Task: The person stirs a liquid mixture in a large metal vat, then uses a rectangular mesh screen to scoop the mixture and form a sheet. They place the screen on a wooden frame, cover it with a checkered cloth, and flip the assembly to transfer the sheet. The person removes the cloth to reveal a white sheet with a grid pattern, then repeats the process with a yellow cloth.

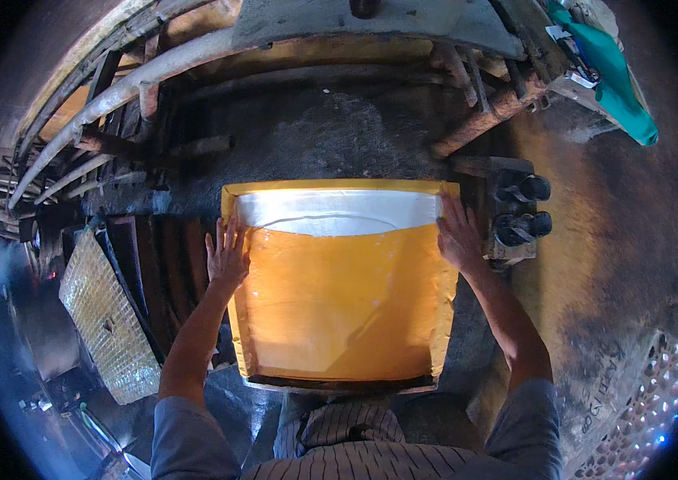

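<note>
In front of me lies a wide, shallow rectangular frame (pixel 339 186) with yellow-wrapped edges. A smooth yellow-orange surface (pixel 339 304) fills most of it, and a shiny silvery-white strip (pixel 339 210) shows along the far end, with a curved line across it. I cannot tell whether the orange part is a sheet or a liquid. My left hand (pixel 228 254) rests on the left edge near the far corner, its fingers stretched and spread. On the right edge, my right hand (pixel 459 236) mirrors it with fingers extended. Both hands touch the frame; neither is wrapped around it.
Black sandals (pixel 521 210) sit on a block to the right. A quilted silvery panel (pixel 107 316) leans at the left. Curved pipes and beams (pixel 147 80) cross the far side. Green cloth (pixel 615 72) lies at the far right, above a perforated surface (pixel 643 416).
</note>
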Demonstrator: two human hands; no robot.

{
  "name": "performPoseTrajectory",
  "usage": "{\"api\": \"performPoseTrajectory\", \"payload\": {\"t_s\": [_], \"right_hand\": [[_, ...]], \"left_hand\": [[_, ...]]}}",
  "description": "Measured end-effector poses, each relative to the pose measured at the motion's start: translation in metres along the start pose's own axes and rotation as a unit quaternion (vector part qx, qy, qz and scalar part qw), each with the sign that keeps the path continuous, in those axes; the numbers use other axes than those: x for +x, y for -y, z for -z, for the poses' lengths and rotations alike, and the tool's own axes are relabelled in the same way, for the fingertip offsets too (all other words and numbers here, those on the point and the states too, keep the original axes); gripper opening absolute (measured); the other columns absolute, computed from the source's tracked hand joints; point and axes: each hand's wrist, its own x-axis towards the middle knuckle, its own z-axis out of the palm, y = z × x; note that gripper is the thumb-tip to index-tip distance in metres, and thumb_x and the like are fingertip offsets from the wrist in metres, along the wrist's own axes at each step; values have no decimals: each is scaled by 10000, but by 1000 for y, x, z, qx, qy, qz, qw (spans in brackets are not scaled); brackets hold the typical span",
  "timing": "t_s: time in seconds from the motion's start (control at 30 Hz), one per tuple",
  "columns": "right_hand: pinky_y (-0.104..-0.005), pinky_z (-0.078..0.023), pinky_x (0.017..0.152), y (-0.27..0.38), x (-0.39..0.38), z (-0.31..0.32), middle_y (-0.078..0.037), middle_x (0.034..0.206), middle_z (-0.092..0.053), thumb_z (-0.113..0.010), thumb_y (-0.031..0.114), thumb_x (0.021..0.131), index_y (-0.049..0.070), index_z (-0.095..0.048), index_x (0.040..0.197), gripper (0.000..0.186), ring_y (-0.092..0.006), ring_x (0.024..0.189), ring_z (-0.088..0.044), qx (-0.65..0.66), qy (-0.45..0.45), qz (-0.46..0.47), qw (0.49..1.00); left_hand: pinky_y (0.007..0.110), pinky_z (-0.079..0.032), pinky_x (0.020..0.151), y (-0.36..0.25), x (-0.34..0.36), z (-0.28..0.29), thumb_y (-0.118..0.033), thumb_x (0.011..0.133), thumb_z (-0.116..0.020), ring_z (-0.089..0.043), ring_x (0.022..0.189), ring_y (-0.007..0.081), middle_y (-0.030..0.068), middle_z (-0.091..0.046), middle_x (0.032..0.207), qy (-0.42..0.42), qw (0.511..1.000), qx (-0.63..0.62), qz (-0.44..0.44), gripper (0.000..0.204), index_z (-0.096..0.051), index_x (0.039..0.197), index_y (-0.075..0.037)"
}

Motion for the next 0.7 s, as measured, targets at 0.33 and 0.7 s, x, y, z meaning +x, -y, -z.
{"api": "performPoseTrajectory", "payload": {"t_s": [0.33, 0.7], "right_hand": [[-494, -418, 909, 17, -45, -19, -166, 1281, -496, -647, 96, 750, 43, -618, 1069, 325, -330, 1116, -523, 140, -7, 2, 990], [-435, -422, 818, 18, -42, -23, -81, 1015, -592, -665, 59, 715, 63, -608, 868, 164, -284, 1009, -553, 140, -23, -12, 990]], "left_hand": [[488, -386, 1027, 34, -43, -17, -111, 730, -696, -455, 1262, 366, 159, -459, 1370, -92, 945, -313, -35, 375, -560, 1074, -48], [519, -354, 1047, 4, -32, -9, -149, 737, -669, -412, 1298, 373, 137, -500, 1342, -149, 970, -192, 16, 305, -621, 1026, -66]]}}
